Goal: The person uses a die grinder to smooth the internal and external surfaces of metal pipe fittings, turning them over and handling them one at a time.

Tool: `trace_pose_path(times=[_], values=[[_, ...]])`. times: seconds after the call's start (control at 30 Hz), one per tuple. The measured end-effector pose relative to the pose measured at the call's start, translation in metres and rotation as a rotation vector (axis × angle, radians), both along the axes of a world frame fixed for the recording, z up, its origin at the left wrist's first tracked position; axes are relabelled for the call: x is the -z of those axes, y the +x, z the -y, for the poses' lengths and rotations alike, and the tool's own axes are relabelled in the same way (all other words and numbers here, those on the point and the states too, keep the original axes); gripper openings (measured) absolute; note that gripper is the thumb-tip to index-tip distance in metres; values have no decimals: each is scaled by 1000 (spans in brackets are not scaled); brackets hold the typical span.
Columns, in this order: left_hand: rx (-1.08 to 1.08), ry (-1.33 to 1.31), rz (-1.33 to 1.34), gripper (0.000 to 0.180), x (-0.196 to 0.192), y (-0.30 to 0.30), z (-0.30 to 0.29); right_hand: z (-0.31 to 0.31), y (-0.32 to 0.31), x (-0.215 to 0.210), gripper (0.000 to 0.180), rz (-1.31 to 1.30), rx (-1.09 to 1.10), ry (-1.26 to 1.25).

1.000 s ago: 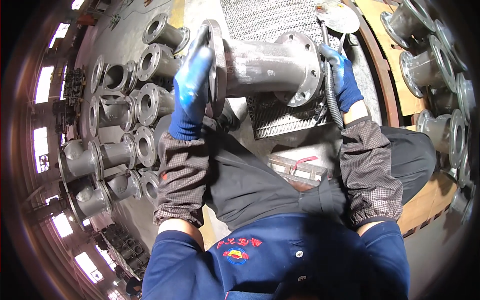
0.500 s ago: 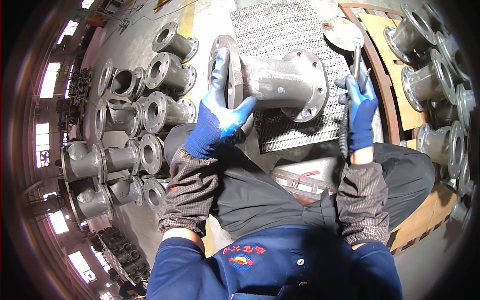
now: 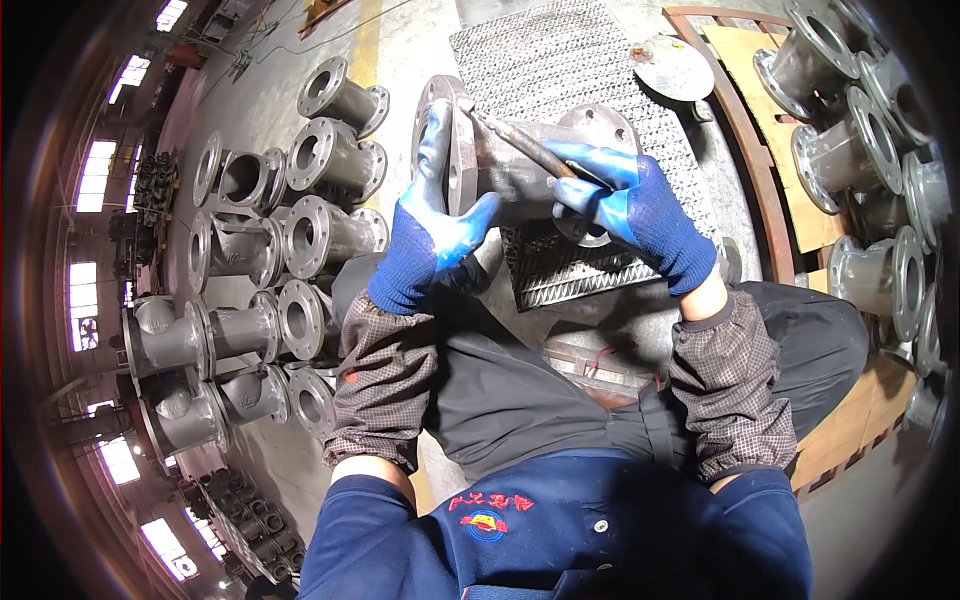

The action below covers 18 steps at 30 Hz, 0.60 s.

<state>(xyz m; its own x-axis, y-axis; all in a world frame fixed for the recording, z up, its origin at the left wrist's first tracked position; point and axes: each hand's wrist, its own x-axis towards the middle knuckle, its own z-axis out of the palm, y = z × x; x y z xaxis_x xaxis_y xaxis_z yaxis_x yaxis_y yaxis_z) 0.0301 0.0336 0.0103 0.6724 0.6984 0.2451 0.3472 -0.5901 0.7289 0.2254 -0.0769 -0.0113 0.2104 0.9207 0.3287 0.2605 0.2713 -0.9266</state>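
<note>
A grey steel flanged pipe point(image 3: 508, 172) lies on its side in front of me. My left hand point(image 3: 430, 225), in a blue coated glove, is closed round its left flange point(image 3: 463, 150), fingers over the outer face and thumb on the pipe side. My right hand point(image 3: 640, 205), gloved alike, grips a slim rod-shaped metal tool point(image 3: 527, 146). The tool slants across the pipe, its tip at the inner side of the left flange near the top. My right hand and the tool cover part of the pipe's body and right flange.
The pipe rests over a ridged metal grate point(image 3: 550, 60). Beyond its right side is a round pale disc point(image 3: 672, 68). More flanged pipes point(image 3: 340, 165) stand in rows at the left; others sit on a pallet point(image 3: 775, 150) at the right. A low box point(image 3: 600, 370) lies between my legs.
My right hand has swung left from beside the disc, bringing the rod-shaped tool over the pipe to the left flange. The left hand keeps its grip on the flange.
</note>
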Motion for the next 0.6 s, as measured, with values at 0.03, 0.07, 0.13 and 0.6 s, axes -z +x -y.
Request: trace_pose_path(times=[0.03, 0.07, 0.13, 0.6], values=[[28, -10, 40, 89, -2, 1, 2, 3, 1, 5, 33, -29, -54, -89], [28, 19, 34, 89, -1, -1, 1, 6, 1, 8, 34, -59, -113, -175], [27, 79, 23, 90, 0, -3, -1, 7, 0, 7, 34, -73, -115, -127], [14, -27, -15, 89, 9, -7, -9, 21, -11, 7, 32, -269, -97, -305]])
